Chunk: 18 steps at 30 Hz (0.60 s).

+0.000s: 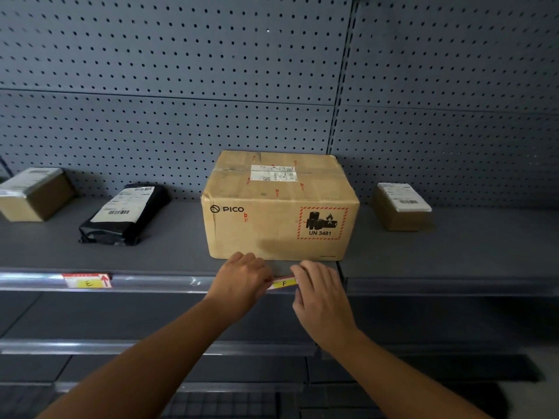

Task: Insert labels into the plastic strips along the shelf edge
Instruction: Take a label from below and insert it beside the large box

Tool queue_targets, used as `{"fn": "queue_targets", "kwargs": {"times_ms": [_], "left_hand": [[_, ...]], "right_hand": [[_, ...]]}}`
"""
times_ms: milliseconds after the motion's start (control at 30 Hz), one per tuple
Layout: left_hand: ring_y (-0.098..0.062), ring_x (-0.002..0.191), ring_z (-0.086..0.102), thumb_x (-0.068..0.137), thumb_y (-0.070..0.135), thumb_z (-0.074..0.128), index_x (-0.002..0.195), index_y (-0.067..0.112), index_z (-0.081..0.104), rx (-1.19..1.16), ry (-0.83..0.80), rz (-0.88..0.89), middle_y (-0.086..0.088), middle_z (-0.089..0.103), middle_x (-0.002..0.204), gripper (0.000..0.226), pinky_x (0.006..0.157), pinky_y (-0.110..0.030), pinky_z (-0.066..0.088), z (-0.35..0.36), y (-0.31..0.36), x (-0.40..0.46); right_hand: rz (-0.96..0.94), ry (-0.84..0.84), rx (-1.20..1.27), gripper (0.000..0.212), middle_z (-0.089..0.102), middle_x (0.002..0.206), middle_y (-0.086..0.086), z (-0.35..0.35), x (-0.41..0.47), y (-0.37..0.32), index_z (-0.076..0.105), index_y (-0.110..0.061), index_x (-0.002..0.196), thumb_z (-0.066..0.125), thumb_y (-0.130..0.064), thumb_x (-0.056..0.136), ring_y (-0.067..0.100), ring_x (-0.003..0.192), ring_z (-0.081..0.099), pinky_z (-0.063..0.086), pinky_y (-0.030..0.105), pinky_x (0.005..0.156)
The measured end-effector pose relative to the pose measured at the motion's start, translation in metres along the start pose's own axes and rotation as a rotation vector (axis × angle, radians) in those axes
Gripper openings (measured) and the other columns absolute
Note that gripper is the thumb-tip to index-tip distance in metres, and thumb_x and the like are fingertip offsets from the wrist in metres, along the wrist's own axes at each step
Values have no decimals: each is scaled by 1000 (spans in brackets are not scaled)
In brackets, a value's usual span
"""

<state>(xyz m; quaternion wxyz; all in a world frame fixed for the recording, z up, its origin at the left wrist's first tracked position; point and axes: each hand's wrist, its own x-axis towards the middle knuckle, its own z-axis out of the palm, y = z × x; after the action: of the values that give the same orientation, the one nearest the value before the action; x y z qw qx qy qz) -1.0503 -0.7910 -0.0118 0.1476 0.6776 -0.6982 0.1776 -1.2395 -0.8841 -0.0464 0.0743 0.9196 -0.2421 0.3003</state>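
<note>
At the front edge of the grey metal shelf (169, 261), a clear plastic label strip (169, 282) runs from left to right, and both hands meet at it directly below the large brown cardboard box marked PICO (279, 207). The left hand (242, 279) has its fingers curled, its grip pinching the left end of a small white label with a red border and a yellow field bearing the letter F (284, 283). The right hand (320, 291) holds the right end of the same label, with its fingers bent over the shelf edge; the fingertips are hidden behind the hand, so the exact form of that grip cannot be told. The label lies level along the strip, between the two hands, and whether it sits fully inside the strip cannot be told. A second label of the same kind, bearing the letter E and a red arrow (87, 281), sits in the strip well to the left. On the shelf stand a black plastic-wrapped parcel with white barcode labels (124, 214) left of the large box, a small brown carton with a white label (34, 193) at the far left, and another small brown carton with a white label (402, 207) to the right. A grey perforated back panel (181, 86) rises behind the shelf.
</note>
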Motion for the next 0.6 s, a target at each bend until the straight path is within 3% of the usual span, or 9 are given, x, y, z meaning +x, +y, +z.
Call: {"fn": "queue_targets", "kwargs": {"times_ms": [233,600], "left_hand": [[-21,68,54,92,25,59,85,22,65,2,88,11,2,64,75,10,62,-34,43,1,0,-4],[-21,70,53,85,14,72,85,21,66,30,68,12,1,64,79,9,62,-34,43,6,1,-6]], "right_hand": [[-89,-89,-28,35,57,108,5,-2,12,0,57,-12,117,59,-12,83,25,99,54,46,40,92],[-27,-134,-59,23,55,103,5,-4,4,3,60,-13,106,62,-14,83,23,96,53,47,37,87]]}}
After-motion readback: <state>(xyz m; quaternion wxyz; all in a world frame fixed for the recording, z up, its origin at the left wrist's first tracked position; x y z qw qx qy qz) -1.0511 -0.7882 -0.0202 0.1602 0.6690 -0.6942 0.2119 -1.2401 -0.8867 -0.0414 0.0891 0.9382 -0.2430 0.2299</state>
